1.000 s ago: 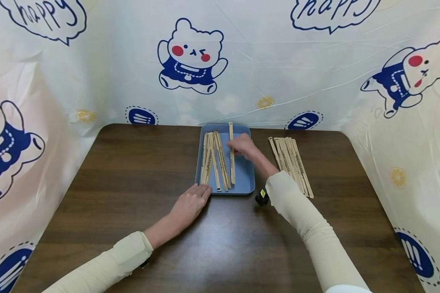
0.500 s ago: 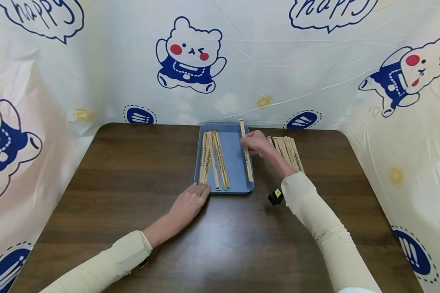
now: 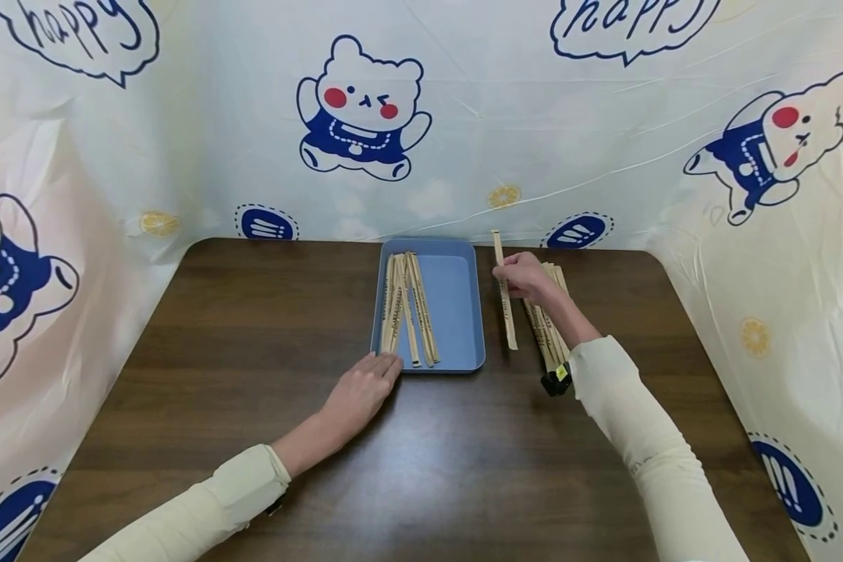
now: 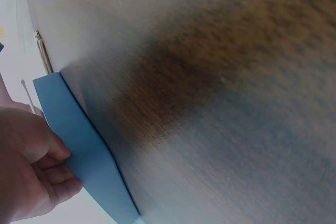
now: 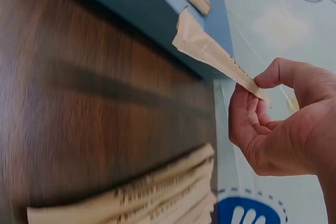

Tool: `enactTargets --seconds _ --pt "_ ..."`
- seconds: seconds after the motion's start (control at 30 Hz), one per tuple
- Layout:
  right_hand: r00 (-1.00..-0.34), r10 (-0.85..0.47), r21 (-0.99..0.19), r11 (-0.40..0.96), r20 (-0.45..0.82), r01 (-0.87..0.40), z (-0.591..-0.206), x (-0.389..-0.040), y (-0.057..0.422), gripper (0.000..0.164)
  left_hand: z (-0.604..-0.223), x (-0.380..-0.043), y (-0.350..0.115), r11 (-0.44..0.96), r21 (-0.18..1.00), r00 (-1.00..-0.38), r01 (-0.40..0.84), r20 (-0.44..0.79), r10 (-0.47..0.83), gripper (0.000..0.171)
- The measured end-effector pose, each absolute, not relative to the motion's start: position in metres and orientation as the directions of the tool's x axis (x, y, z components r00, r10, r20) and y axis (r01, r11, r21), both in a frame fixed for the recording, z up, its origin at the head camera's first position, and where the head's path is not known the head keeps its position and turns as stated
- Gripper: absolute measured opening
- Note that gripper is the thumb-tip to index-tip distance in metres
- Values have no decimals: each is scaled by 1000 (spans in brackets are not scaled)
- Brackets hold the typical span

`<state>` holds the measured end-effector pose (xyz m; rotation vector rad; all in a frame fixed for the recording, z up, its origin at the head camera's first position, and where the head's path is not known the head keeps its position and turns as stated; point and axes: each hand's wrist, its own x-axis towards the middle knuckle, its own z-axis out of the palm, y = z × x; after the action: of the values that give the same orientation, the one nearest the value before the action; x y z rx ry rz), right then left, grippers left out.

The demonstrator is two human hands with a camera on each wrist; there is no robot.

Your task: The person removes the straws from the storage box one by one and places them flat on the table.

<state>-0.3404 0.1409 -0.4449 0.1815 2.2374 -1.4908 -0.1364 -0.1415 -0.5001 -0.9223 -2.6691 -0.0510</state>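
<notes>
My right hand (image 3: pixel 524 275) pinches one paper-wrapped pair of chopsticks (image 3: pixel 505 300) between thumb and fingers. It is held above the table between the blue tray (image 3: pixel 457 328) and a pile of similar packets (image 3: pixel 551 343), apart from both. In the right wrist view, the held packet's flat paper end (image 5: pixel 191 40) points toward the tray. At the tray's front left corner my left hand (image 3: pixel 364 390) holds the rim, its fingers bent against the outer wall in the left wrist view. Several wrapped chopsticks (image 3: pixel 396 304) lie in the tray's left half, some slanting across others.
The dark wooden table (image 3: pixel 267 312) ends at the back against a pale printed cloth (image 3: pixel 464 117), which also hangs on both sides. A black wrist device (image 3: pixel 556 381) sits under the right sleeve, over the near end of the pile.
My right hand has carried the wrapped chopsticks rightward, from over the tray, past its right rim, to beside the pile. The left hand stays at the tray's corner.
</notes>
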Motion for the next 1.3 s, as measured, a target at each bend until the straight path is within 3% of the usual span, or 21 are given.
enactTargets --seconds 0.13,0.27,0.5,0.67,1.3 --pt "-890 -121 -828 438 -440 350 -448 -339 159 25 -500 -136 -142 793 -69 -743 606 307 594 34" --pt "-885 -138 -823 451 -446 345 -454 -336 174 8 -501 -135 -142 795 -69 -746 603 305 592 35" --pt "-908 -174 -785 579 -382 219 -465 -335 193 36 -502 -133 -142 797 -55 -748 602 310 586 35" --pt "-906 -155 -725 659 -393 201 -472 -336 198 35 -502 -132 -142 798 -63 -752 599 300 587 37" --pt "-889 -128 -701 668 -440 251 -480 -340 211 36 -501 -136 -142 798 -64 -752 599 299 588 37"
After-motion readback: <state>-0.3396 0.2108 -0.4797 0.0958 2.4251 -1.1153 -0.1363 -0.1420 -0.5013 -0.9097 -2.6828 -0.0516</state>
